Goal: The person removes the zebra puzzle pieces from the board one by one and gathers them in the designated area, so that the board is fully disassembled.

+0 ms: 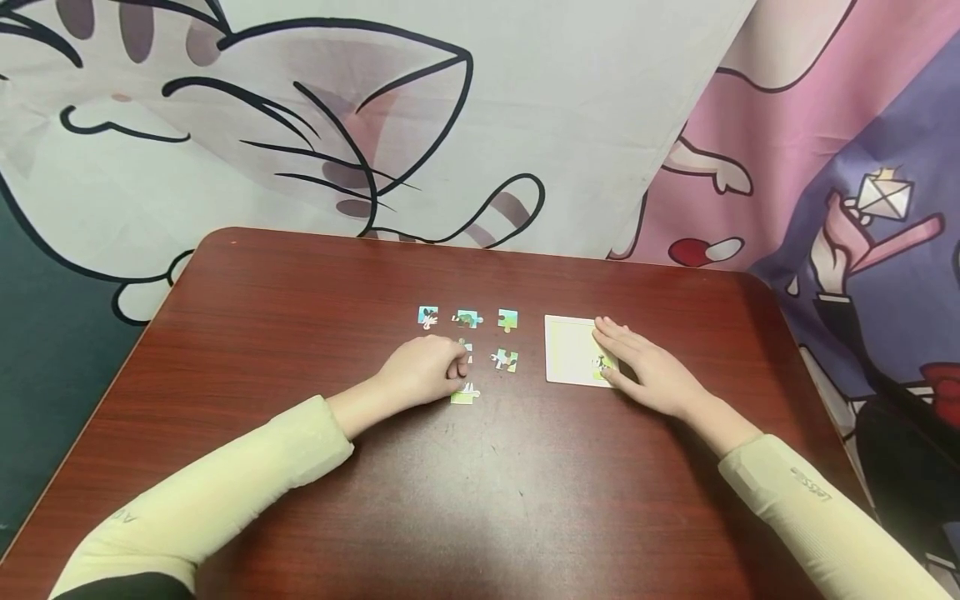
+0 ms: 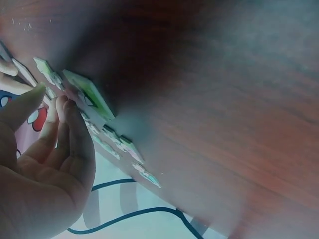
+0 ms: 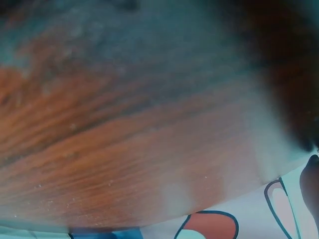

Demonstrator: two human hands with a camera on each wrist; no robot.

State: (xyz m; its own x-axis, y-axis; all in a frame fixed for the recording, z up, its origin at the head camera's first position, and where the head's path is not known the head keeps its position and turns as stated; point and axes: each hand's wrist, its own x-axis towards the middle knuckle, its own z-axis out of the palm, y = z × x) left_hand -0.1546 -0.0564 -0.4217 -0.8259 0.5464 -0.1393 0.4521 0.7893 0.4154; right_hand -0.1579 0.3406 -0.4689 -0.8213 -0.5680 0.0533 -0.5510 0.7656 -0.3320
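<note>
My left hand (image 1: pixel 422 369) is over the puzzle pieces with its fingers bent. In the left wrist view, the left thumb (image 2: pixel 30 102) and bent fingers come close together among the pieces; I cannot tell whether they hold one. A puzzle piece (image 1: pixel 469 353) shows partly beside those fingertips. A green-edged piece (image 1: pixel 462 398) lies just below the hand, seen larger as a green piece (image 2: pixel 92 97) in the left wrist view. My right hand (image 1: pixel 656 372) lies with extended fingers over the right edge of a pale yellow puzzle board (image 1: pixel 568 350), partly covering a small picture patch (image 1: pixel 601 365).
Several loose pieces lie between the left hand and the board, including a blue piece (image 1: pixel 428 317), a green one (image 1: pixel 507 319) and a white-green one (image 1: pixel 506 360). The reddish-brown table (image 1: pixel 495 500) ends at a cartoon-printed cloth (image 1: pixel 570 108) behind.
</note>
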